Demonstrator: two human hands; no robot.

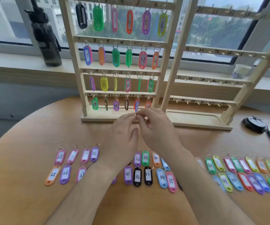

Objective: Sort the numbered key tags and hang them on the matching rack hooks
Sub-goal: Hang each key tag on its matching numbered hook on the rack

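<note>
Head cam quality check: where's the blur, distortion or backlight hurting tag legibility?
Head view: wide-angle bowing tilts the right rack and curves the table edge; window backlight and blur soften the top-row tags; table tags at far right smear, numbers unreadable; the black 32 tag mid-frame reads fine; left hand and right hand pinch a small item, too tiny to identify.

Pale wood rack, tan wood-grain table.
Black tag, yellow-green tag 6, pink tag 11, green tag 19, purple tag 26, black tag 32, blue tag 34, smoky black bottle.
</note>
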